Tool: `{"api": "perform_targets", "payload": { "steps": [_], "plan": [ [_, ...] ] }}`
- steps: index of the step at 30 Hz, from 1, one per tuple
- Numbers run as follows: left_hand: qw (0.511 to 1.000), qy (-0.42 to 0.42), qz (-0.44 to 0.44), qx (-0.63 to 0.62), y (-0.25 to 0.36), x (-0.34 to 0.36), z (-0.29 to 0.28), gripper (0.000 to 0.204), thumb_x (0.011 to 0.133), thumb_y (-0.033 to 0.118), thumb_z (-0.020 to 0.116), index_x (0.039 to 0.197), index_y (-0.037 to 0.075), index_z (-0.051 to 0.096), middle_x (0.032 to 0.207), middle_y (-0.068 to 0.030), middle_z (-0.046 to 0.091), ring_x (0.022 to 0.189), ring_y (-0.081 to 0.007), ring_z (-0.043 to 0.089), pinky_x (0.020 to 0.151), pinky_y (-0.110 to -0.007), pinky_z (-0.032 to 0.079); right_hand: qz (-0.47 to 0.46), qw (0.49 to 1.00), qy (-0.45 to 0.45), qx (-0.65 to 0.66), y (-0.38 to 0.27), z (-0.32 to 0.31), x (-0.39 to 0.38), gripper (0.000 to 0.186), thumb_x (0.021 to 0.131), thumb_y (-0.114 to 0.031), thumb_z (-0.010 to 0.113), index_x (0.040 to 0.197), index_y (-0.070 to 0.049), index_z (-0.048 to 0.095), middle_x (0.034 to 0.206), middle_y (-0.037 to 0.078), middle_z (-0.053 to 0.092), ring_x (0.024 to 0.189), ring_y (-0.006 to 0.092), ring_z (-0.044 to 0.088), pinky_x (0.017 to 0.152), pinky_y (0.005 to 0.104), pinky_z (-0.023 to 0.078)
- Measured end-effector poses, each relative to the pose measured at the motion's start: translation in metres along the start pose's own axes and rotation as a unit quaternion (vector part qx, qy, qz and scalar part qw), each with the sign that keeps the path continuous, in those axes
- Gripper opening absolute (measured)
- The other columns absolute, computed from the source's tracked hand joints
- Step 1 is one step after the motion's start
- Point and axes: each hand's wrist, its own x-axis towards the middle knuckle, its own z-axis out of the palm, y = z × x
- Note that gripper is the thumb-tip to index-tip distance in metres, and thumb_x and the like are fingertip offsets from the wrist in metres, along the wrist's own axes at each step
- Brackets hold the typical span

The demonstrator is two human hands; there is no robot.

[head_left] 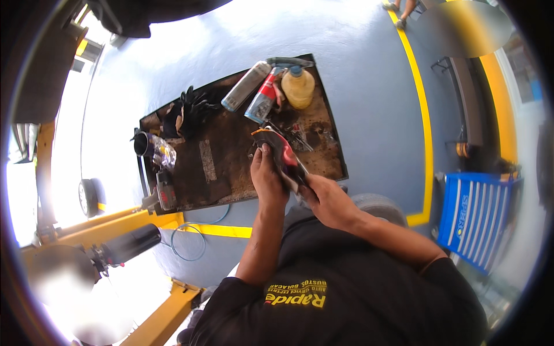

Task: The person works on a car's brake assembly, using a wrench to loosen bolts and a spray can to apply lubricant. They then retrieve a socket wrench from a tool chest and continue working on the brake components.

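Black shirt [369,277] nearest. Beyond it, dark-and-red packet [284,153], grasped from both sides: left hand [268,180] along its left side, closer to the orange-edged far end; right hand [332,199] pinching the near end. Long axis slants far-left to near-right, seen against brown tray [231,167].

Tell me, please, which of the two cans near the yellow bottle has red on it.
The can nearer the yellow bottle; the other can, farther left, looks silvery.
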Motion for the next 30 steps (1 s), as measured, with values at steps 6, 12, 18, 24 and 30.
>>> {"api": "perform_targets", "payload": {
  "steps": [6, 12, 18, 24, 30],
  "plan": [
    [0.993, -0.085, 0.024, 0.075, 0.004, 0.015, 0.026, 0.017, 0.102, 0.014, 0.055, 0.11, 0.001, 0.061, 0.095, -0.0062, 0.069, 0.077, -0.0128, 0.065, 0.069, -0.027, 0.053, 0.069, 0.997, 0.018, -0.009, 0.005, -0.062, -0.032, 0.02, 0.101, -0.017, 0.051, 0.09, -0.001, 0.055, 0.075, 0.014, 0.053, 0.07, 0.0263, 0.054, 0.067, 0.0382, 0.044],
    [0.99, -0.102, 0.052, 0.083, 0.017, 0.009, 0.073, 0.022, 0.103, 0.017, 0.05, 0.119, 0.005, 0.06, 0.107, -0.0065, 0.067, 0.092, -0.0135, 0.065, 0.077, -0.027, 0.054, 0.218, 0.968, 0.036, 0.117, 0.021, -0.162, -0.12, 0.025, 0.102, -0.022, 0.05, 0.094, -0.001, 0.061, 0.078, 0.008, 0.056, 0.074, 0.0207, 0.054, 0.071, 0.0395, 0.046],
    [0.915, -0.324, -0.126, 0.205, -0.149, -0.098, 0.217, 0.035, 0.105, 0.027, 0.047, 0.127, 0.001, 0.056, 0.11, -0.0107, 0.063, 0.095, -0.0204, 0.064, 0.082, -0.034, 0.053, 0.015, 0.914, 0.392, 0.104, 0.082, -0.162, -0.162, 0.032, 0.101, -0.028, 0.052, 0.099, 0.001, 0.064, 0.09, 0.02, 0.064, 0.089, 0.0322, 0.064, 0.079, 0.042, 0.049],
    [0.862, -0.436, -0.203, 0.16, -0.249, -0.136, 0.347, 0.032, 0.106, 0.036, 0.046, 0.112, 0.006, 0.057, 0.083, -0.0026, 0.057, 0.066, -0.0111, 0.056, 0.055, -0.026, 0.047, 0.155, 0.865, 0.472, 0.067, 0.121, -0.262, -0.292, 0.039, 0.101, -0.039, 0.052, 0.114, -0.003, 0.062, 0.102, 0.02, 0.067, 0.096, 0.032, 0.066, 0.085, 0.0411, 0.05],
    [0.626, -0.612, -0.376, 0.304, -0.338, -0.24, 0.436, 0.038, 0.105, 0.043, 0.045, 0.101, 0.007, 0.057, 0.069, 0.0003, 0.052, 0.049, -0.0099, 0.047, 0.045, -0.023, 0.039, 0.113, 0.686, 0.705, 0.14, 0.146, -0.316, -0.387, 0.04, 0.101, -0.042, 0.053, 0.114, -0.007, 0.064, 0.103, 0.014, 0.069, 0.094, 0.0246, 0.067, 0.083, 0.0353, 0.051]
  ]
}}
